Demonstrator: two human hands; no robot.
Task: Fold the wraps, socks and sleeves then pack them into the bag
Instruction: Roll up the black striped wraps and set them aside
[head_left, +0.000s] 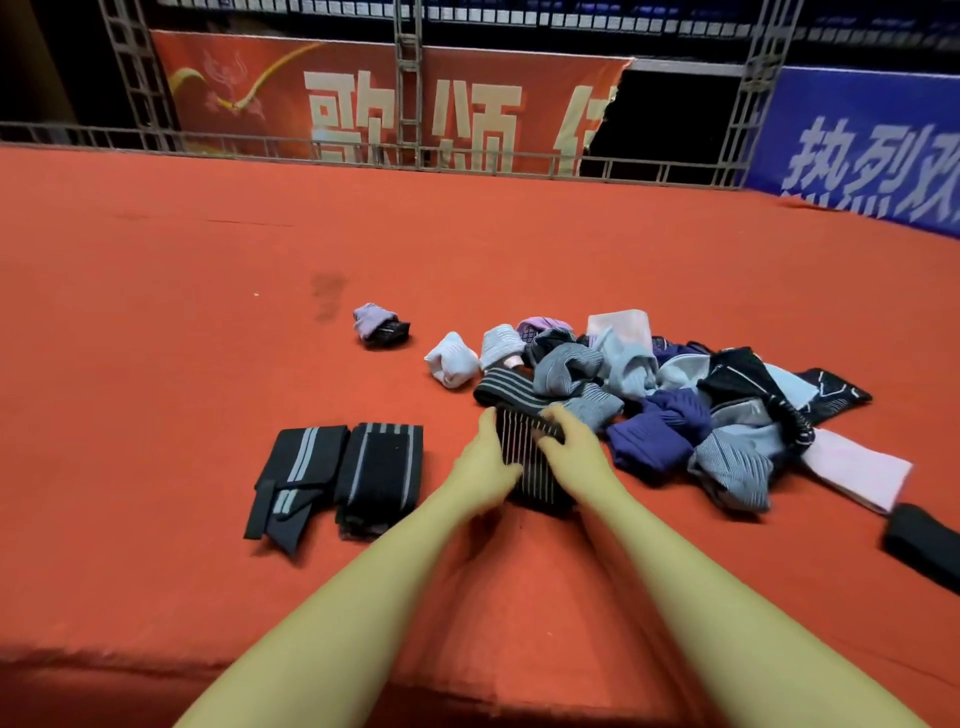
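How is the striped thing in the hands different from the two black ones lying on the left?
The striped wrap has many thin stripes and is held by both hands; the two folded wraps have a few broad grey stripes and lie untouched, side by side. All are black and rest on the red cloth.

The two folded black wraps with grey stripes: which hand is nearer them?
Left. The left hand lies just right of the folded black wraps; the right hand is farther right.

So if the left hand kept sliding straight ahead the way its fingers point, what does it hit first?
Probably the black wrap with grey stripes lying just beyond the striped wrap that the left hand holds with the right hand. The mixed pile sits further right. Depth is uncertain from one view.
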